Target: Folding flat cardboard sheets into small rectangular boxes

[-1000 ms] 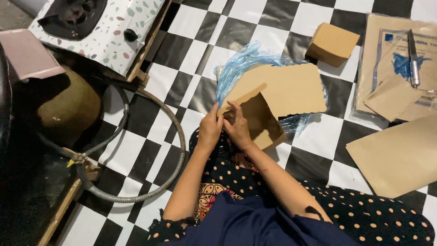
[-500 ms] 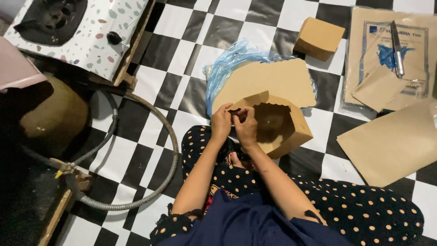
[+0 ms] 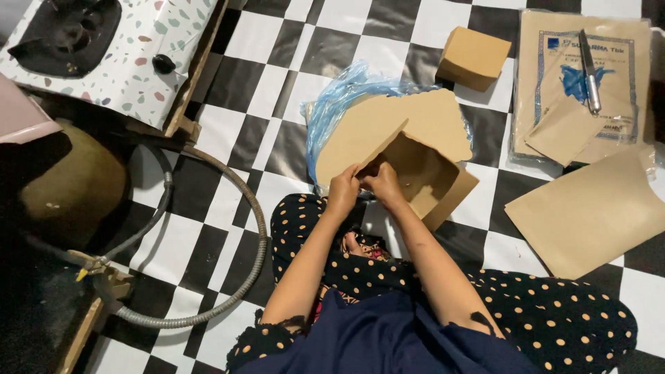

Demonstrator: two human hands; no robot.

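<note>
I sit on a black-and-white chequered floor with a half-folded brown cardboard box [image 3: 424,179] in front of my knees. My left hand [image 3: 343,192] and my right hand [image 3: 382,181] both pinch the box's near corner, fingers closed on its cardboard edge. The box lies open towards me, its lid flap [image 3: 398,128] spread flat behind it. Under the flap lies crumpled blue plastic wrap [image 3: 334,104].
A finished small brown box [image 3: 472,57] sits farther back. At the right lie a printed pack of flat cardboard sheets [image 3: 547,83] with a knife [image 3: 590,73] on it, and a loose sheet [image 3: 589,211]. At the left are a stove [image 3: 104,48], a gas cylinder [image 3: 69,183] and a hose [image 3: 246,208].
The box has been turned and pushed open, from a flatter tilted shape to an upright tray. Both hands stayed on its near corner.
</note>
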